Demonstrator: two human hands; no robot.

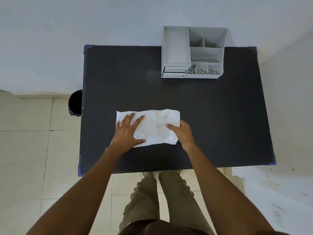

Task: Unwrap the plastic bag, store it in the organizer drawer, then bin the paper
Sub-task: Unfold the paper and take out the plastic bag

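Note:
A white paper wrap lies flat near the front middle of the black table, with glossy plastic bag material showing at its lower right corner. My left hand presses flat on the wrap's left part, fingers spread. My right hand sits at the wrap's right edge, thumb on top and fingers curled at the edge. The grey organizer stands at the table's back right, its small drawers at the lower left front, looking shut.
A black bin stands on the tiled floor just off the table's left edge. A white wall runs behind the table. A white surface with an outlet is at the lower right. My legs stand at the table's front edge.

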